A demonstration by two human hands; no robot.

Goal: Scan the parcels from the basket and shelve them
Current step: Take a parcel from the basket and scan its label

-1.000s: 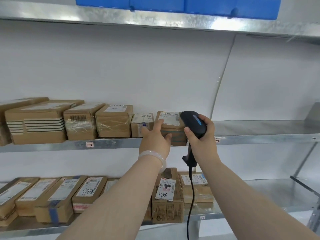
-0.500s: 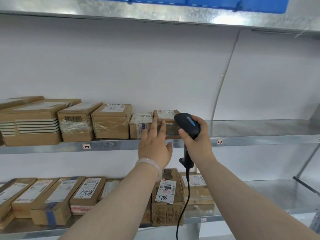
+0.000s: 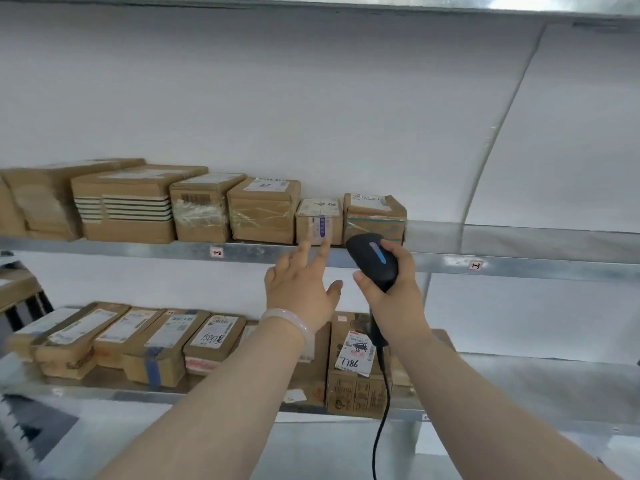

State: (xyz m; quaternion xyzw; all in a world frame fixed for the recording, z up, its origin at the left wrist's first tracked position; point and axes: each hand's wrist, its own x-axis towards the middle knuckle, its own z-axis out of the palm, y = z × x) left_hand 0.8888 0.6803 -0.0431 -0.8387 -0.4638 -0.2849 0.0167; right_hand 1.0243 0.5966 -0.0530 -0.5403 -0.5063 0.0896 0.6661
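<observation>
My left hand (image 3: 298, 289) is hovering, fingers spread and holding nothing, before the middle shelf (image 3: 138, 247). The parcel (image 3: 375, 216) is sitting at the right end of its row. My right hand (image 3: 394, 289) is gripping the black scanner (image 3: 372, 261) just below it.

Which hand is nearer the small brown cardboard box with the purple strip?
Left. The left hand reaches up with straight fingers, tips at the base of the small brown cardboard box with the purple strip. The right hand, gripping the black handheld scanner, sits lower right.
</observation>
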